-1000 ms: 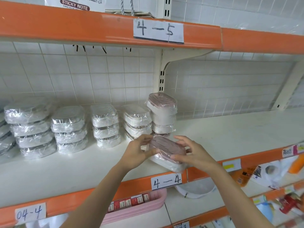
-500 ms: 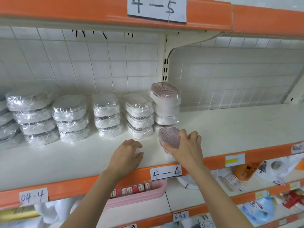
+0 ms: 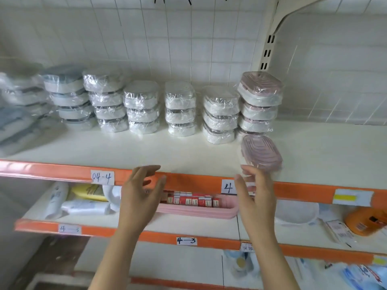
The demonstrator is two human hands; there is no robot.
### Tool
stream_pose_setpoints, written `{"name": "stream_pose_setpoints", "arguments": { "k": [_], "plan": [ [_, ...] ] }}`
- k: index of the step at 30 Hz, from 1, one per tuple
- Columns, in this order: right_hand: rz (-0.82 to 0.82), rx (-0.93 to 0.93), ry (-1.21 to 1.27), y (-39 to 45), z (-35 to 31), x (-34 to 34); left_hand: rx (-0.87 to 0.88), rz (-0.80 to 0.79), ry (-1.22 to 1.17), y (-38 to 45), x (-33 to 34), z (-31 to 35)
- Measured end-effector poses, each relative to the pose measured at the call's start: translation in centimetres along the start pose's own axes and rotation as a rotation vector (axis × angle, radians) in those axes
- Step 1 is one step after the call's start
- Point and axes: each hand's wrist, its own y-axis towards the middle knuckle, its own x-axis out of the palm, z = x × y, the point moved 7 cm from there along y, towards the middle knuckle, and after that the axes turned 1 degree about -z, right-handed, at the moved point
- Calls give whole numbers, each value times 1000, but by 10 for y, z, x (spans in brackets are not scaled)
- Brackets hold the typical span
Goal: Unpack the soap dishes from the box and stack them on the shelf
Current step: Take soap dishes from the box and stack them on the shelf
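A pink soap dish (image 3: 260, 152) in clear wrap lies alone on the white shelf (image 3: 188, 151), in front of a pink-topped stack (image 3: 258, 101). Several stacks of wrapped white soap dishes (image 3: 180, 108) stand in a row to its left along the tiled back wall. My right hand (image 3: 254, 197) hovers just in front of the pink dish, fingers loosely spread, holding nothing. My left hand (image 3: 142, 193) hangs open before the orange shelf edge, apart from every dish. No box is in view.
The orange shelf edge (image 3: 188, 182) carries paper labels. On the shelf below sit a pink tray (image 3: 199, 209) of small red boxes, white bottles (image 3: 81, 206), a white bowl (image 3: 296, 213) and an orange container (image 3: 366, 222). A bracket upright (image 3: 268, 49) stands behind the pink-topped stack.
My right hand let go of the pink dish, which now lies on the shelf. Both hands have drawn back toward me, off the shelf, and the view has tilted down.
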Motion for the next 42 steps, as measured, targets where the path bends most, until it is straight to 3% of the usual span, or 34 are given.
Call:
{"name": "stream_pose_setpoints", "arguments": {
  "k": [3, 8, 18, 31, 38, 42],
  "plan": [
    [-246, 189, 271, -19, 6, 35, -147, 90, -90, -18, -33, -19],
    [-414, 317, 395, -42, -4, 87, -422, 246, -202, -52, -89, -62],
    [-658, 397, 443, -106, -74, 199, -528, 602, -236, -116, -235, -102],
    [-1040, 211, 560, -288, -270, 344, -444, 914, -330, -226, -477, -125],
    [-1295, 21, 620, -383, -384, 403, -508, 999, -105, -286, -589, -143],
    [-1450, -187, 580, -437, -440, 440, -619, 993, 56, -306, -632, -165]
  ]
}}
